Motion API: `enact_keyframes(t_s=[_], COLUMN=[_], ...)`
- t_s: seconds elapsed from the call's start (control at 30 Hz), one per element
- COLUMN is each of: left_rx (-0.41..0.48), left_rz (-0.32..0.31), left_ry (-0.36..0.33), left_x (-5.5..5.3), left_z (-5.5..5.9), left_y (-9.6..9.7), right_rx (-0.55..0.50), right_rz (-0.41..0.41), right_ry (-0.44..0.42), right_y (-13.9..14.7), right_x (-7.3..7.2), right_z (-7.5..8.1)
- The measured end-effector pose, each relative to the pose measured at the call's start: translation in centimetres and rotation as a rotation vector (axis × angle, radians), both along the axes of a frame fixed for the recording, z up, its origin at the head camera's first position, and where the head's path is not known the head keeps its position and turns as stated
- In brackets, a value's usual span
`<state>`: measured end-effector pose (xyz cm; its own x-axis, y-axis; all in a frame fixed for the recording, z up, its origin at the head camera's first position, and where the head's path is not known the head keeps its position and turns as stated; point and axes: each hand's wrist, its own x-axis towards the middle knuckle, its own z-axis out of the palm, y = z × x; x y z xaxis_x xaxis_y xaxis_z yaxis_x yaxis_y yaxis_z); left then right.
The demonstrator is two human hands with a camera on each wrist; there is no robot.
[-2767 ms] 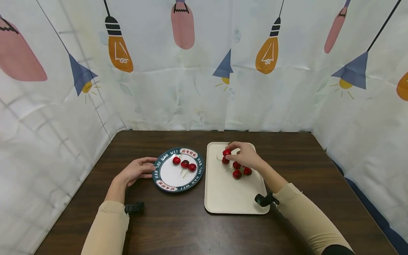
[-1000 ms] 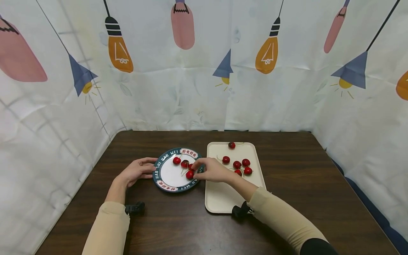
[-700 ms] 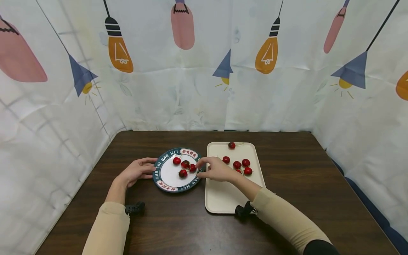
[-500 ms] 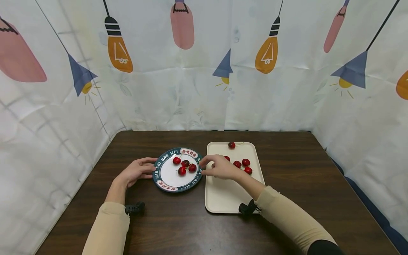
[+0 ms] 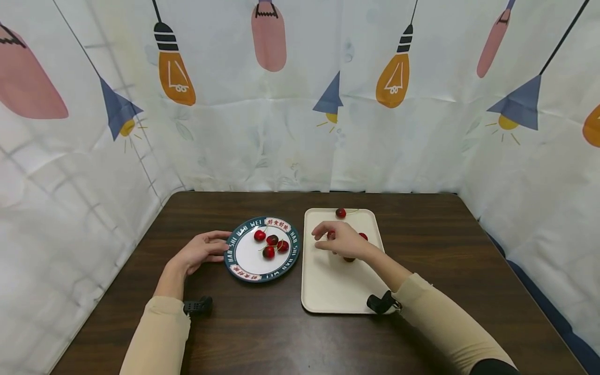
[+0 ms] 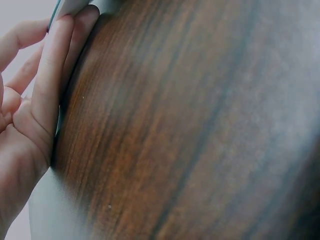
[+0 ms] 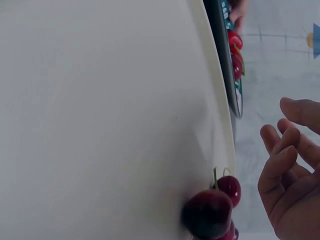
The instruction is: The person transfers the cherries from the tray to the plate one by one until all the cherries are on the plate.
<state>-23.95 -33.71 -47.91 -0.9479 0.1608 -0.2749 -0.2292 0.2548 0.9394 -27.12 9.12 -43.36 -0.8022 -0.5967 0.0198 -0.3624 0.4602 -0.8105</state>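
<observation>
My left hand (image 5: 202,249) lies at the left side of a round plate (image 5: 244,259) with a dark teal, lettered rim. Its loosely bent fingers (image 6: 55,55) touch the rim. Several red cherries (image 5: 269,252) with stems sit on the plate's white middle. My right hand (image 5: 344,239) hovers over the cream rectangular tray (image 5: 328,291), thumb and fingers apart, holding nothing. Cherries lie on the tray beneath and around it, partly hidden by the hand. One cherry (image 5: 340,213) is at the tray's far edge. In the right wrist view dark cherries (image 7: 207,214) show below the fingers.
The plate and tray stand side by side on a dark wood table (image 5: 262,323). A white curtain (image 5: 290,146) with printed lamps and bulbs hangs behind the table and at both sides. A dark device is strapped at each wrist.
My right hand has carried a cherry from the tray to the plate and let it go. It has since moved back right over the tray. My left hand has stayed at the plate.
</observation>
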Motion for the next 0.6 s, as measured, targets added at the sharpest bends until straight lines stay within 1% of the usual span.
enact_keyframes(t_s=[0.1,0.17,0.23,0.3,0.47,0.53,0.6], left_rx=[0.003,0.0,-0.001,-0.005,-0.006,-0.005,-0.004], left_rz=[0.017,0.01,0.023,0.021,0.02,0.011,0.019], left_ry=[-0.009,-0.009,-0.018,-0.018,-0.012,-0.008,-0.009], left_x=[-0.1,-0.1,-0.2,-0.2,-0.2,-0.2,-0.2], left_z=[-0.1,-0.2,-0.3,-0.3,-0.3,-0.3,-0.3], left_y=[-0.1,-0.1,-0.1,-0.2,-0.3,-0.3,-0.3], right_rx=[0.005,0.01,0.012,0.005,-0.023,-0.018,-0.019], right_rz=[-0.014,-0.022,-0.032,-0.044,-0.075,-0.081,-0.084], right_ry=[0.016,0.036,0.052,0.043,-0.026,-0.013,0.008], right_y=[0.7,1.3,1.9,2.5,4.1,4.8,5.5], right_x=[0.0,0.0,-0.1,-0.3,-0.6,-0.8,-0.9], right_z=[0.0,0.0,-0.1,-0.1,-0.2,-0.2,-0.3])
